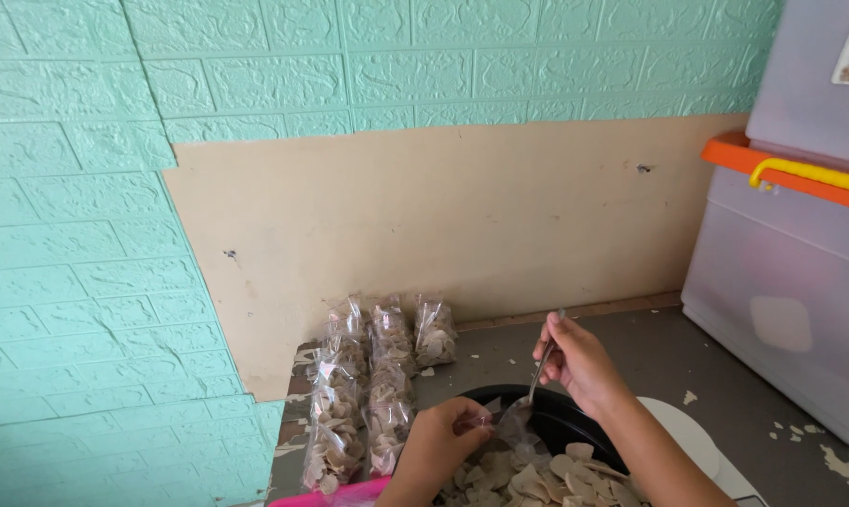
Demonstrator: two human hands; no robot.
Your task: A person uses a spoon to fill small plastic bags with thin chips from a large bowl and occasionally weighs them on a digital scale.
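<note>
Holding spoon (541, 368) in right hand (579, 361), left hand (443, 437) gripping clear bag (511, 424) over chips bowl (575, 422)

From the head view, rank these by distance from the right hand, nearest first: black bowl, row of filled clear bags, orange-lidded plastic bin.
1. black bowl: directly under the right hand.
2. row of filled clear bags: left, along the wall.
3. orange-lidded plastic bin: far right.

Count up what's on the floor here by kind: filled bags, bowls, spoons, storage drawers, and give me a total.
Clear plastic bags filled with pale chips, by the wall: about 9; they overlap, so the count is approximate
Black round bowl of loose chips: 1
Metal spoon, in the right hand: 1
Translucent plastic drawer unit with orange trim: 1
Total: about 12
</note>
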